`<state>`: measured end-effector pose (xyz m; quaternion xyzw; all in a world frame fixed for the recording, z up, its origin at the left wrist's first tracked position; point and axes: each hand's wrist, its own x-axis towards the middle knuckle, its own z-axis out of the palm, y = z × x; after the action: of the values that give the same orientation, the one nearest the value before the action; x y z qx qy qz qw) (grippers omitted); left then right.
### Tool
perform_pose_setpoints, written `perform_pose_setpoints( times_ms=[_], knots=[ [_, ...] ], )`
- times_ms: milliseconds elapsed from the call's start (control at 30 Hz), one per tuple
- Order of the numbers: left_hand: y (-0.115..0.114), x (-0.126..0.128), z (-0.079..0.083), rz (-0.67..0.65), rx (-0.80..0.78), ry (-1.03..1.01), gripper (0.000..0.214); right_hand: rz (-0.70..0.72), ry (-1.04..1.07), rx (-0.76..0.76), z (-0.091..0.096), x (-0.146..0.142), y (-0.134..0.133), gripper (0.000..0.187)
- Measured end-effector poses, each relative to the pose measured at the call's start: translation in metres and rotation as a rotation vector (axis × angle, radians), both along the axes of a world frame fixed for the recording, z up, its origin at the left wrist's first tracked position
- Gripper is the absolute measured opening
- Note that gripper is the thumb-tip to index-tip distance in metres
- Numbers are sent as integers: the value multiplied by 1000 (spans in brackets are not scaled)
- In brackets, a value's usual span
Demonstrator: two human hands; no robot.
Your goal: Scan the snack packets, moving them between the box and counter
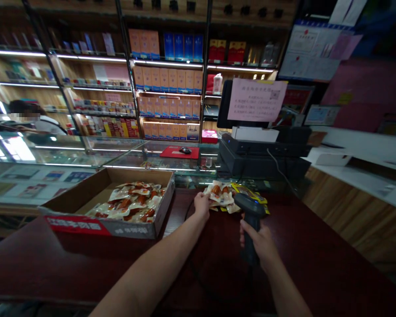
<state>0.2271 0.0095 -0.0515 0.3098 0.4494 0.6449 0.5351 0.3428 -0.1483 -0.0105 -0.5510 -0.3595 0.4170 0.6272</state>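
A cardboard box (105, 229) full of glossy vacuum-packed snack packets (128, 203) sits on the dark red counter (313, 268). My left hand (202, 206) is right at a loose pile of the same packets (220, 195) — can't tell if it's pinching one — and my right hand (259, 244) is clamped round a black barcode scanner (251, 220).

Blk scanner (250, 205) at 12 o'clock, dark-red bench (320, 268), white/orange snack pkts (219, 193) beside it, brown box (95, 189) w/ red label at 10.

There are two hands (202, 206) (259, 245), one barcode scanner (250, 210), one cardboard box (105, 220), and one computer mouse (185, 150).
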Motion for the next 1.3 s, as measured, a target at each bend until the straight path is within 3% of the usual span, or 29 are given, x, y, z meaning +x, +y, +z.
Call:
perform_pose_setpoints(
  times_ms=[133, 233, 333, 500, 600, 667, 800, 900, 1000, 1067, 1133, 1300],
  knots=[
    [10, 0, -4, 8, 62, 528, 29, 17, -2, 8, 5, 7, -6, 47],
    [12, -10, -3, -39, 57, 727, 34, 28, 7, -1, 3, 8, -10, 48],
    [13, -17, -3, -60, 54, 791, 38, 26, 14, -16, 1, 4, -10, 49],
    [8, -25, -3, 27, 77, 744, 47, 87, 1, -13, -2, -9, -9, 48],
    [-6, -37, 6, 61, 153, 749, 46, 125, 0, -27, -8, -22, -6, 49],
    [-20, -51, 16, 14, 218, 788, 42, 149, 6, -37, -13, -33, -3, 48],
    [-41, -95, 40, -98, 341, 814, 26, 218, 28, -77, -24, -58, 3, 48],
    [-38, -146, 54, -31, 356, 872, 16, 306, 34, -86, -30, -73, 7, 49],
    [-19, -206, 62, 89, 231, 1087, 12, 345, 34, -89, -33, -84, 8, 49],
    [-5, -241, 64, 133, 78, 1293, 7, 353, 34, -95, -34, -88, 8, 48],
    [8, -268, 63, 92, -45, 1495, 10, 354, 31, -99, -35, -92, 8, 48],
    [26, -290, 53, -35, -65, 1738, 25, 336, 18, -102, -36, -99, 6, 47]
  ],
)
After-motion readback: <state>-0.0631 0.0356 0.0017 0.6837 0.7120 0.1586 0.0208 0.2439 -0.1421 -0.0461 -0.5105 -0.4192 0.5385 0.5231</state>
